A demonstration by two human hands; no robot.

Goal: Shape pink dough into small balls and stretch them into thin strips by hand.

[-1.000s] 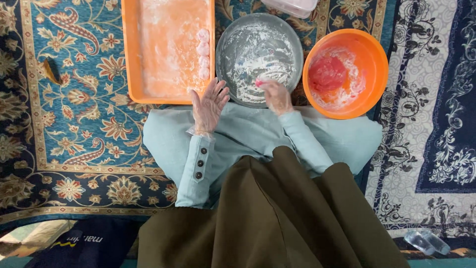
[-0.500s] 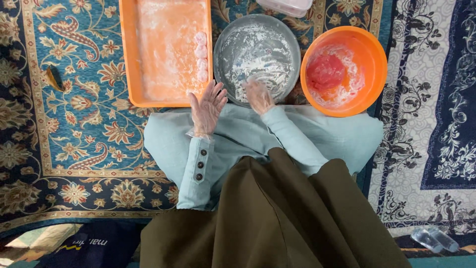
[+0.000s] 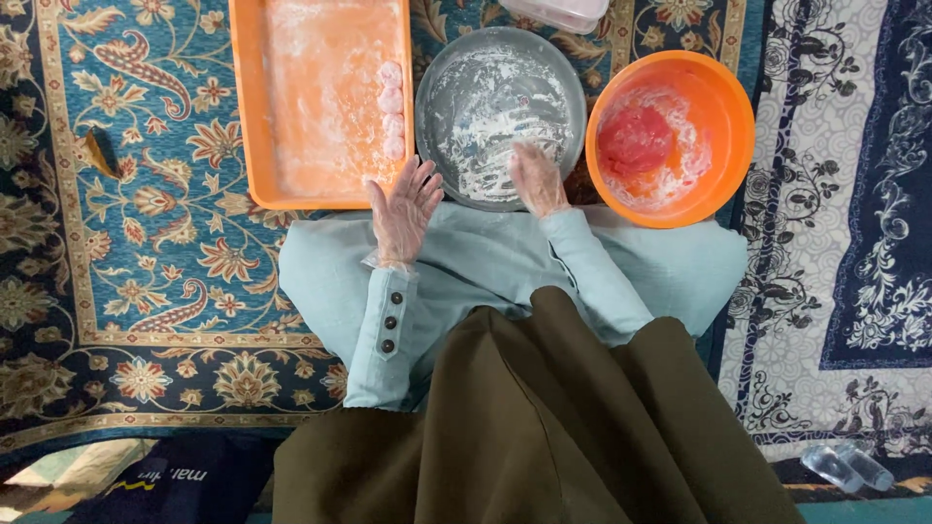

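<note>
On patterned carpet (image 3: 146,272), both gloved hands spread, empty: left hand (image 3: 403,209), right hand (image 3: 537,180).

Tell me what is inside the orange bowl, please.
The orange bowl holds a red lump of dough and white flour smeared on its floor. What lies under the lump is hidden.

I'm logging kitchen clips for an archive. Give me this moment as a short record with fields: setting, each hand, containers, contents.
setting: patterned carpet, seen from above
left hand: gloved, open, fingers spread, at the near corner of the orange tray
right hand: gloved, over the near rim of the grey floured pan
tray contents: row of pale pink balls, flour dusting
orange bowl: red dough lump, flour
</note>
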